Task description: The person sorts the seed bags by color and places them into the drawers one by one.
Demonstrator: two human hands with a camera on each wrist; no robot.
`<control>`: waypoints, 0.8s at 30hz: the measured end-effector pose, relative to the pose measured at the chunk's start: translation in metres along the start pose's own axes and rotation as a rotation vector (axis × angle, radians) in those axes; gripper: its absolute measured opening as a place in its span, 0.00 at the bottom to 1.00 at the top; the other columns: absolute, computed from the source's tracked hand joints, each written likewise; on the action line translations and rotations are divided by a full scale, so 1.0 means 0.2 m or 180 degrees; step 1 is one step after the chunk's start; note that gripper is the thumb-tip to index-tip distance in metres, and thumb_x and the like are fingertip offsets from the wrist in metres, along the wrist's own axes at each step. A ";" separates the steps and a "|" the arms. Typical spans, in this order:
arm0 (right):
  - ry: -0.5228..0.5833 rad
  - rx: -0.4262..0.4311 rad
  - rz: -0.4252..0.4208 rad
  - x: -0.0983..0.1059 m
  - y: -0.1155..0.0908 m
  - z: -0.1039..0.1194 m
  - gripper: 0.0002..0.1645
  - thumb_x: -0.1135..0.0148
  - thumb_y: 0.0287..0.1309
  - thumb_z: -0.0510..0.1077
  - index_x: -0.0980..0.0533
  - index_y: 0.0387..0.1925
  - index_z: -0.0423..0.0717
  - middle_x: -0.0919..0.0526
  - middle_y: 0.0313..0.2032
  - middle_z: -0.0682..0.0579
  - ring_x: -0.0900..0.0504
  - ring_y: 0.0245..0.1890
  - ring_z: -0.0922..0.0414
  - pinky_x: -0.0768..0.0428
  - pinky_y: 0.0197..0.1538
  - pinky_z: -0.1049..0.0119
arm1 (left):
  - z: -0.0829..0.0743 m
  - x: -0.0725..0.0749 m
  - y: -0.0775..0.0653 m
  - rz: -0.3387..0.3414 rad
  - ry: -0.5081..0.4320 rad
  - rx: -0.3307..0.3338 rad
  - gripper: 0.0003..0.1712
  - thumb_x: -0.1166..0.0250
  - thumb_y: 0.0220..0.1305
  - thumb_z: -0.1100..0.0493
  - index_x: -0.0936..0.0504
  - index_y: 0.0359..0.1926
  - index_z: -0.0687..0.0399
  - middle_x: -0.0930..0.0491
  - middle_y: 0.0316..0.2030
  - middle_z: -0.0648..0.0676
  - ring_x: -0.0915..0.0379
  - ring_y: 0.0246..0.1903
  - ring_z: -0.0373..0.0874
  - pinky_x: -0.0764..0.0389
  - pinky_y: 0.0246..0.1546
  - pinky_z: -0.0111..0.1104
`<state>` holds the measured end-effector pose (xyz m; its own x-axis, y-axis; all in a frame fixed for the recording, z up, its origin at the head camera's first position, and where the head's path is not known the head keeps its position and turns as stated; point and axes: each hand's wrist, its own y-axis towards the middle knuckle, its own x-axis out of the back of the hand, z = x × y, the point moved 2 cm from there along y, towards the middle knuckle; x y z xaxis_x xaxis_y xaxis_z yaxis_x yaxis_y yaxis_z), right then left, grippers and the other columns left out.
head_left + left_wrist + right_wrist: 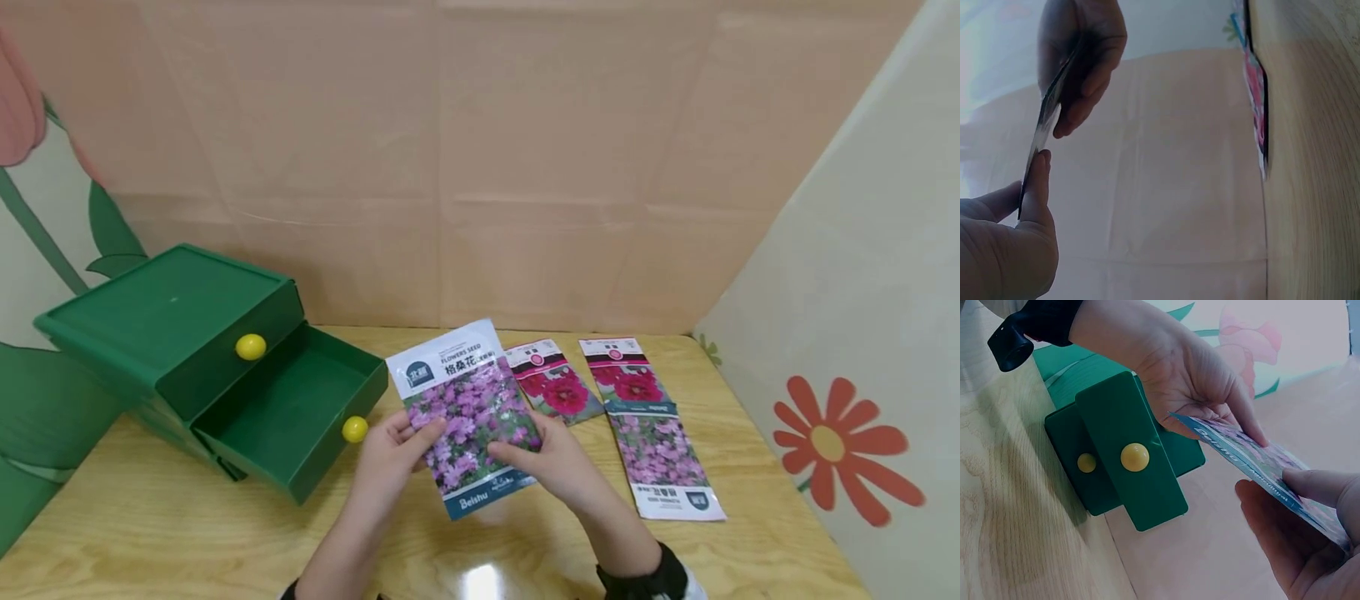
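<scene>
Both hands hold a flower seed packet (468,417) above the table, its printed front facing up toward the head camera. The packet has a white top, purple flowers and a dark blue lower band. My left hand (393,450) pinches its left edge, thumb on the front and fingers behind. On the right edge my right hand (558,462) pinches it the same way. The left wrist view catches the packet (1040,134) almost edge-on between the two hands. From the right wrist, its blue band (1235,459) shows, with the right thumb (1313,485) lying on the front.
At left stands a green drawer box (172,308) with yellow knobs; its lower drawer (277,417) is pulled out. Right of the held packet lie a red-flower packet (558,387), another red-flower packet (622,375), and a purple-flower packet (663,454) overlapping the latter. A covered wall closes off the back.
</scene>
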<state>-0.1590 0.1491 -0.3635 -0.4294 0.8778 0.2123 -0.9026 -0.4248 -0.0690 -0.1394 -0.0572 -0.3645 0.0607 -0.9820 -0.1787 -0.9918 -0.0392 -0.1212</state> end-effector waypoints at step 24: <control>-0.2376 -0.0417 -0.0659 0.55 -0.21 -0.28 0.52 0.45 0.66 0.61 0.54 0.71 0.27 0.48 0.68 0.22 0.47 0.65 0.23 0.41 0.61 0.27 | -0.14 0.57 -0.13 0.0731 -0.1290 -0.0222 0.18 0.57 0.77 0.62 0.21 0.54 0.52 0.16 0.48 0.54 0.17 0.47 0.44 0.18 0.47 0.31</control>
<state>-0.1696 0.2769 -0.3911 -0.1606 0.5356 0.8291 -0.9782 -0.1985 -0.0612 -0.1093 -0.1736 -0.3551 -0.1362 -0.8160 -0.5617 -0.9890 0.1448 0.0296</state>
